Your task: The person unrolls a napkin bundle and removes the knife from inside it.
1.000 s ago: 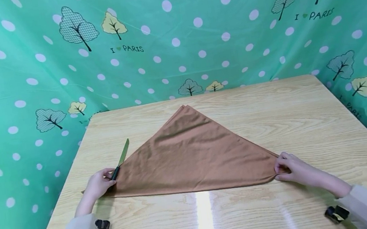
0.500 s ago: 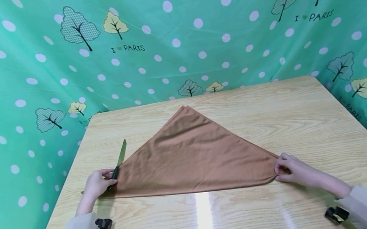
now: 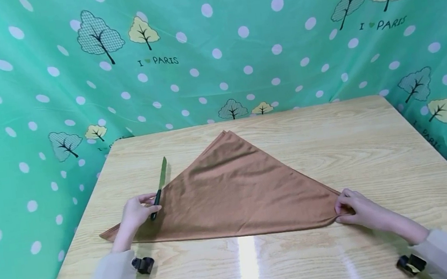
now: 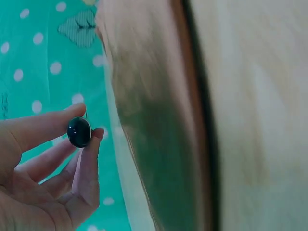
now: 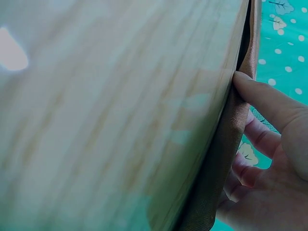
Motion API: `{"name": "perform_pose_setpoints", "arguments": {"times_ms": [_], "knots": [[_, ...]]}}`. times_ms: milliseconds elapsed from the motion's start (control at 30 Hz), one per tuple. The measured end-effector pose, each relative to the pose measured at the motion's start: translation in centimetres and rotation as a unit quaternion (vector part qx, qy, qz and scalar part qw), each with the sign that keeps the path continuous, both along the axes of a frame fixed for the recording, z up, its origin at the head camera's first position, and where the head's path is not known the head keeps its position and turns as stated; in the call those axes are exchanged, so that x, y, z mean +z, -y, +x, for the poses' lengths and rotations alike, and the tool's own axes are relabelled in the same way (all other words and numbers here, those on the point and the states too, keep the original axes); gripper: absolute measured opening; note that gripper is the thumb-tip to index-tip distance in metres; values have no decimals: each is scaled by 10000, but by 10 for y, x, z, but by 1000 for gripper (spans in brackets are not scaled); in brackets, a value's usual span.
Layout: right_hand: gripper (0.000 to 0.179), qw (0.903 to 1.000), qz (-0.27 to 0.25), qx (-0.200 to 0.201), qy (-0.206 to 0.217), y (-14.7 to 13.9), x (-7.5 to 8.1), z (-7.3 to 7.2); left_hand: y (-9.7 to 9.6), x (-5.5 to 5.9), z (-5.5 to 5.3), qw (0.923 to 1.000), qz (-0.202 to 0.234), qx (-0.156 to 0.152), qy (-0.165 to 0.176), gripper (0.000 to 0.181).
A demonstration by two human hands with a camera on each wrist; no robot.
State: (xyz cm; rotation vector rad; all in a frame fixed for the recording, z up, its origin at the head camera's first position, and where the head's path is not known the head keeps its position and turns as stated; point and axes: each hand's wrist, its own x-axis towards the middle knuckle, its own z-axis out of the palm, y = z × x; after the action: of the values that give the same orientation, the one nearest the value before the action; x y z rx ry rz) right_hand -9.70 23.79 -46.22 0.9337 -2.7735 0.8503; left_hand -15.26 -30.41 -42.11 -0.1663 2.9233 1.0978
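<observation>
A knife (image 3: 162, 175) with a long green blade and a black handle is pinched by my left hand (image 3: 135, 211) over the left part of a brown cloth. The blade points away from me, past the cloth's upper left edge. In the left wrist view the round butt of the knife handle (image 4: 79, 132) shows between thumb and fingers. The brown cloth (image 3: 234, 194) lies folded in a wide triangle, its peak toward the back. My right hand (image 3: 358, 210) pinches the cloth's right corner, thumb at the near edge, as the right wrist view also shows. That corner's tip is hidden by the hand.
A light wood-grain table (image 3: 325, 145) carries the cloth. Behind and beside it hangs a green curtain (image 3: 246, 53) with white dots and printed trees. A bright light streak reflects on the tabletop near the front middle.
My left hand has moved right and a little farther back with the knife, and more of the cloth's left corner shows. The right hand keeps its hold in the same spot.
</observation>
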Motion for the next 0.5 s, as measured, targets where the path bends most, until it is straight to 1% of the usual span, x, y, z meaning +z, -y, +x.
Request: {"name": "perform_pose_setpoints", "arguments": {"times_ms": [167, 233, 367, 500], "knots": [[25, 10000, 24, 11, 34, -1, -1, -1, -25, 3, -11, 9993, 375, -22, 5, 41], [25, 10000, 18, 47, 40, -1, -1, -1, -35, 3, -16, 9990, 437, -59, -30, 41], [24, 10000, 18, 52, 38, -1, 0, -1, -55, 2, -26, 9967, 802, -90, -51, 40], [24, 10000, 25, 55, 10, -1, 0, -1, -78, 4, -36, 9951, 976, -147, -25, 39]]}}
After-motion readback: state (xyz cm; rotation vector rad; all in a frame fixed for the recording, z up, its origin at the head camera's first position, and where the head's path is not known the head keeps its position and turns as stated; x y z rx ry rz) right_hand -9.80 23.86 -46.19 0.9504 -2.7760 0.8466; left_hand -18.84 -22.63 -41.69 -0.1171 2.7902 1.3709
